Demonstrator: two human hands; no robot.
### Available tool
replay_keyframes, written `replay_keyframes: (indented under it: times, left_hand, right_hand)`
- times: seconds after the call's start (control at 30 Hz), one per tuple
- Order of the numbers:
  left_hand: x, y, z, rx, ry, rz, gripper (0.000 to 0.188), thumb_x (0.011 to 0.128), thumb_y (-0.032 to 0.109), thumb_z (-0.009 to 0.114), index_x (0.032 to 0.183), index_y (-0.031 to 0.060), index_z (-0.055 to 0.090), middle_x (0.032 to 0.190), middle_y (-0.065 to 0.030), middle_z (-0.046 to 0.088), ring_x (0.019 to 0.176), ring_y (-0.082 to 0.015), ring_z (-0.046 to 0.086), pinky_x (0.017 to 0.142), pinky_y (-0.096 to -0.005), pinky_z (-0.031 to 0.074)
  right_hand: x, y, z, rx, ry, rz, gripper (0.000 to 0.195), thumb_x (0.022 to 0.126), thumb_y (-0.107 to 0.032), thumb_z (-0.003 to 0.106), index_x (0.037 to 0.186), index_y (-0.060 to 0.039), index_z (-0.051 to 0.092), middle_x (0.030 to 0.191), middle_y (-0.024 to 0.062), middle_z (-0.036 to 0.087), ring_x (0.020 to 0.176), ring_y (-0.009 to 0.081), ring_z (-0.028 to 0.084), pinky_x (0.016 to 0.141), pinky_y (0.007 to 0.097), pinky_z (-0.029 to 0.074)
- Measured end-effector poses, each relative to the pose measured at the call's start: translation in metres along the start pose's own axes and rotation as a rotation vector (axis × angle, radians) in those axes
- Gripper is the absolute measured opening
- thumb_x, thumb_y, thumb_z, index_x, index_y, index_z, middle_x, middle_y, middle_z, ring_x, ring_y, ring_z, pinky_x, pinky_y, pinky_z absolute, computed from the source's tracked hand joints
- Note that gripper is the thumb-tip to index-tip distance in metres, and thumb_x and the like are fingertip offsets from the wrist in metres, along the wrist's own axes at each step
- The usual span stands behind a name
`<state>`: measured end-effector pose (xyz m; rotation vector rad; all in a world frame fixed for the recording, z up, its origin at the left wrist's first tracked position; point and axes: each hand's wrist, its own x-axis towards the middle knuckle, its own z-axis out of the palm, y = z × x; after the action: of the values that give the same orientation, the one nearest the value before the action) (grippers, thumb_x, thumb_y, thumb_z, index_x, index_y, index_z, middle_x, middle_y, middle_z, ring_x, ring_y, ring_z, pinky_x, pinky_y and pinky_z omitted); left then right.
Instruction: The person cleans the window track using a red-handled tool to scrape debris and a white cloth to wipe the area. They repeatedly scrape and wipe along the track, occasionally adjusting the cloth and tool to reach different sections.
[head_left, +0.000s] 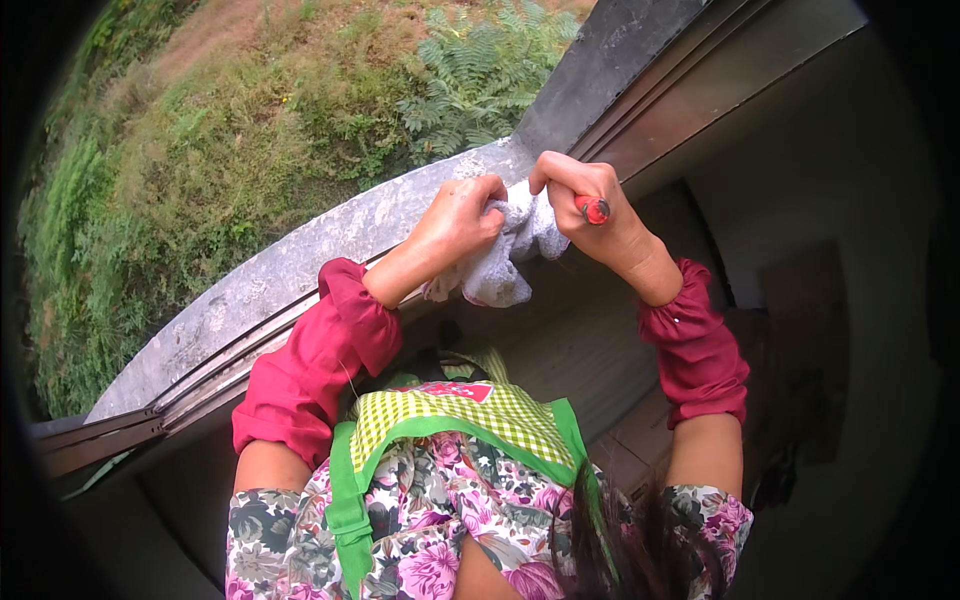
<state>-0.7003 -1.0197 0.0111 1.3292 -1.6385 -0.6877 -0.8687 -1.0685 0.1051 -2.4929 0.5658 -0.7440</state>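
A crumpled whitish terry cloth (496, 279) hangs between my two hands, just inside the window sill. My left hand (463, 217) pinches the upper part of the cloth between thumb and fingers. In my right hand (589, 206) is a tool with a red handle (593, 210); the handle's dark-tipped end points up out of the fist, and the rest of the tool is hidden. The cloth touches my right hand too, close under its fingers. The metal window track (281, 326) runs below my left forearm.
A weathered grey outer ledge (247, 289) curves along the opening, with green shrubs (480, 75) and grass outside. The window's side frame (675, 94) rises at the upper right. Inside, a dim room with a floor lies below; a brown box-like thing (637, 442) stands near my right elbow.
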Motion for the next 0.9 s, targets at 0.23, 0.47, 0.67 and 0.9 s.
replay_keyframes:
  times: [0.23, 0.47, 0.67, 0.9]
  left_hand:
    - [-0.045, 0.021, -0.060, 0.038, -0.133, -0.040, 0.025, 0.068, 0.007, 0.068, 0.091, -0.0017, 0.062, 0.077, -0.0239, 0.062, 0.076, -0.0392, 0.064, 0.064, -0.0405, 0.050]
    - [-0.072, 0.014, -0.095, 0.132, -0.111, -0.156, 0.019, 0.070, 0.007, 0.063, 0.087, -0.0016, 0.063, 0.067, -0.0228, 0.059, 0.062, -0.0318, 0.063, 0.055, -0.0363, 0.045]
    - [-0.024, -0.014, -0.047, 0.072, -0.118, 0.008, 0.022, 0.073, 0.014, 0.065, 0.077, -0.0054, 0.055, 0.064, -0.0218, 0.055, 0.055, -0.0289, 0.053, 0.051, -0.0392, 0.041]
    - [-0.077, 0.010, -0.093, 0.151, -0.175, -0.116, 0.023, 0.074, 0.001, 0.057, 0.095, -0.0038, 0.064, 0.074, -0.0252, 0.060, 0.069, -0.0380, 0.063, 0.060, -0.0381, 0.047]
  right_hand:
    - [-0.003, -0.029, 0.099, -0.149, -0.037, -0.190, 0.018, 0.072, -0.011, 0.063, 0.078, -0.0053, 0.048, 0.068, 0.0107, 0.058, 0.066, 0.0280, 0.063, 0.055, 0.0384, 0.050]
    - [0.004, -0.057, 0.121, -0.074, 0.179, -0.156, 0.012, 0.074, -0.010, 0.058, 0.076, -0.0059, 0.048, 0.066, 0.0090, 0.055, 0.063, 0.0262, 0.062, 0.053, 0.0371, 0.049]
    - [0.011, -0.004, 0.107, -0.229, 0.290, -0.109, 0.014, 0.073, -0.011, 0.060, 0.075, -0.0062, 0.048, 0.064, 0.0085, 0.054, 0.060, 0.0255, 0.060, 0.053, 0.0368, 0.048]
    - [-0.004, -0.051, 0.134, -0.065, 0.322, -0.213, 0.016, 0.071, -0.011, 0.060, 0.071, -0.0069, 0.044, 0.061, 0.0069, 0.050, 0.057, 0.0249, 0.059, 0.053, 0.0371, 0.047]
